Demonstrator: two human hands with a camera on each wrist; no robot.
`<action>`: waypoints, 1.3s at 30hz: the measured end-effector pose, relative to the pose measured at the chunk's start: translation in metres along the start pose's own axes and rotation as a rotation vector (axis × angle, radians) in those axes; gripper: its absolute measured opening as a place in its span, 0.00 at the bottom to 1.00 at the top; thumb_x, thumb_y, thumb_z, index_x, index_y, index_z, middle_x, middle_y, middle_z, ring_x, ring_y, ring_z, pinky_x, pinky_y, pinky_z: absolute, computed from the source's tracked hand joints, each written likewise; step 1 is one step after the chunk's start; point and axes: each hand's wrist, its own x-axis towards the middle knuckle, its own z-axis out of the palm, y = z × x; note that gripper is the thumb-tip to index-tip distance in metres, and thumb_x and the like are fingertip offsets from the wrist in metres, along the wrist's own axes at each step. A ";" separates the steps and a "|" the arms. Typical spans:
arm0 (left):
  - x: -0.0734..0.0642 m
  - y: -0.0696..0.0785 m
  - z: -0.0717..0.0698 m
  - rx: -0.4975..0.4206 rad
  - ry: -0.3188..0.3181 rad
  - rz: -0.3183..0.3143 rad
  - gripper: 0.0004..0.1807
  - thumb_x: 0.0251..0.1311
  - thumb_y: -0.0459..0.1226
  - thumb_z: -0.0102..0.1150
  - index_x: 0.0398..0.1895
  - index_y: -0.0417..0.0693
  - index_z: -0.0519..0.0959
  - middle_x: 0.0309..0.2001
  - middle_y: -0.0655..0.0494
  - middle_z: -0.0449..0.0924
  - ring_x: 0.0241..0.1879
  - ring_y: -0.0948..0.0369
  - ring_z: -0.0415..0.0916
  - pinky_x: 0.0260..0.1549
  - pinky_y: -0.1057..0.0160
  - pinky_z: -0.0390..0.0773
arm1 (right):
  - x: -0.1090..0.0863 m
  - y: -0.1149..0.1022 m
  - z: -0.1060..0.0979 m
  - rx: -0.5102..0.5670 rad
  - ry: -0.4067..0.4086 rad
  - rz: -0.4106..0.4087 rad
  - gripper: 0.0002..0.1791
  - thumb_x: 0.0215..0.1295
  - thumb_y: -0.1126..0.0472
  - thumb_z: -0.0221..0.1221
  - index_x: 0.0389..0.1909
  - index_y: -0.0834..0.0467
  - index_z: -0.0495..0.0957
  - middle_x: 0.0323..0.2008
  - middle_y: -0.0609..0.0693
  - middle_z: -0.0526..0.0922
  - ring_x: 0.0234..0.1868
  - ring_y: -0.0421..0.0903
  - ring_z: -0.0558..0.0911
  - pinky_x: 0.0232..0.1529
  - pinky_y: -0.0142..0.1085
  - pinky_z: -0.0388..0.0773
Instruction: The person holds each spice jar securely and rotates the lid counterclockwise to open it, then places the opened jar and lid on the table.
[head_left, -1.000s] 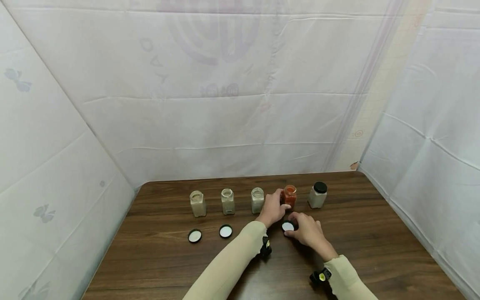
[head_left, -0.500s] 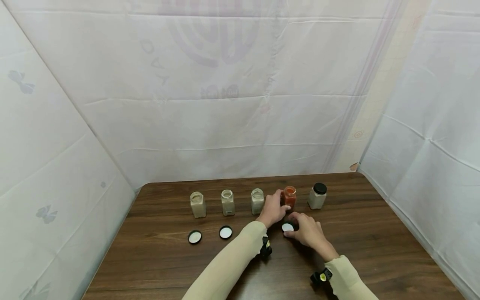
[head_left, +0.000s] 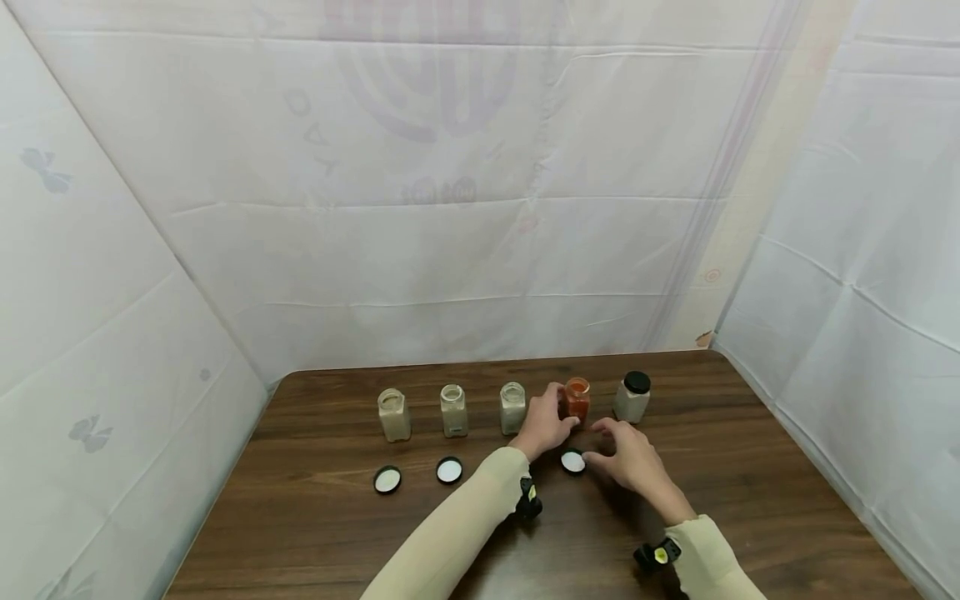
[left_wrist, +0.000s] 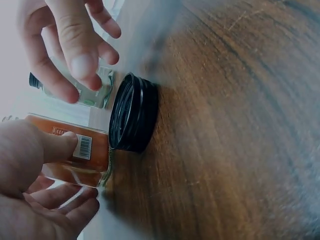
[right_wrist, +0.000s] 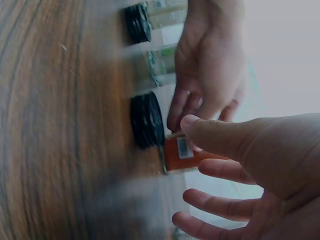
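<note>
My left hand [head_left: 545,423] holds an uncapped glass jar of red-orange powder [head_left: 577,402] that stands on the table. In the left wrist view its thumb lies by the jar's barcode label [left_wrist: 86,148], with the other fingers around the far side. A black screw lid [head_left: 573,462] with a white liner lies inside-up in front of this jar. Just right of the lid is my right hand [head_left: 628,458], its fingers spread and holding nothing. The right wrist view shows a gap between those fingers and the lid [right_wrist: 147,120].
To the left stand three uncapped jars with pale contents: one far left [head_left: 394,417], a middle jar [head_left: 453,412] and a nearer jar [head_left: 513,410]. Two lids [head_left: 387,480] [head_left: 449,471] lie in front. A black-capped jar [head_left: 632,398] stands right. White cloth walls [head_left: 465,250] border the table.
My right hand has let go of the lid and drawn back slightly to the right, its fingers spreading. The lid stays on the table; my left hand keeps its hold on the red-orange jar.
</note>
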 end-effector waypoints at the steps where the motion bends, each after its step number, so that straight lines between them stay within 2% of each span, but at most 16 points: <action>1: 0.000 0.000 0.000 -0.001 0.002 -0.002 0.32 0.67 0.39 0.68 0.70 0.44 0.66 0.58 0.45 0.81 0.58 0.50 0.79 0.55 0.52 0.80 | 0.000 0.001 -0.002 0.001 0.010 -0.003 0.24 0.61 0.57 0.73 0.55 0.60 0.81 0.52 0.60 0.83 0.50 0.60 0.83 0.46 0.58 0.80; 6: -0.002 -0.001 0.001 -0.003 0.020 0.011 0.43 0.65 0.41 0.70 0.78 0.46 0.58 0.64 0.44 0.77 0.62 0.50 0.77 0.59 0.51 0.78 | -0.003 0.008 -0.012 -0.013 0.073 -0.009 0.27 0.63 0.56 0.72 0.59 0.63 0.78 0.56 0.64 0.81 0.54 0.64 0.81 0.50 0.60 0.79; 10: -0.003 0.003 0.000 -0.031 0.040 0.056 0.46 0.65 0.42 0.71 0.80 0.49 0.54 0.67 0.44 0.74 0.64 0.49 0.75 0.61 0.49 0.77 | -0.005 0.014 -0.018 -0.015 0.113 -0.023 0.28 0.63 0.57 0.72 0.60 0.64 0.77 0.55 0.65 0.81 0.54 0.66 0.81 0.50 0.62 0.78; 17: -0.006 0.013 -0.002 -0.016 0.075 0.144 0.46 0.66 0.43 0.69 0.81 0.50 0.53 0.71 0.46 0.69 0.67 0.50 0.72 0.62 0.49 0.76 | -0.010 0.021 -0.028 -0.035 0.142 -0.010 0.29 0.64 0.56 0.71 0.62 0.64 0.76 0.55 0.65 0.81 0.51 0.66 0.81 0.47 0.62 0.78; 21: -0.007 0.019 -0.005 -0.011 0.117 0.187 0.45 0.67 0.44 0.67 0.81 0.50 0.54 0.75 0.47 0.64 0.68 0.51 0.70 0.64 0.49 0.74 | -0.012 0.023 -0.032 -0.037 0.157 -0.007 0.28 0.65 0.57 0.71 0.62 0.64 0.76 0.54 0.67 0.81 0.50 0.66 0.81 0.45 0.62 0.78; 28: -0.010 0.035 -0.009 -0.015 0.193 0.244 0.44 0.68 0.45 0.67 0.81 0.53 0.55 0.80 0.47 0.52 0.77 0.49 0.56 0.68 0.46 0.70 | -0.014 0.026 -0.037 -0.041 0.186 -0.002 0.28 0.65 0.57 0.70 0.62 0.65 0.76 0.55 0.68 0.80 0.50 0.67 0.81 0.44 0.62 0.79; 39: -0.013 0.052 -0.005 -0.019 0.209 0.347 0.43 0.68 0.45 0.67 0.81 0.54 0.55 0.80 0.50 0.53 0.77 0.53 0.56 0.67 0.51 0.72 | -0.021 0.034 -0.050 -0.050 0.203 0.016 0.29 0.66 0.57 0.70 0.62 0.68 0.74 0.54 0.72 0.79 0.51 0.70 0.80 0.46 0.64 0.78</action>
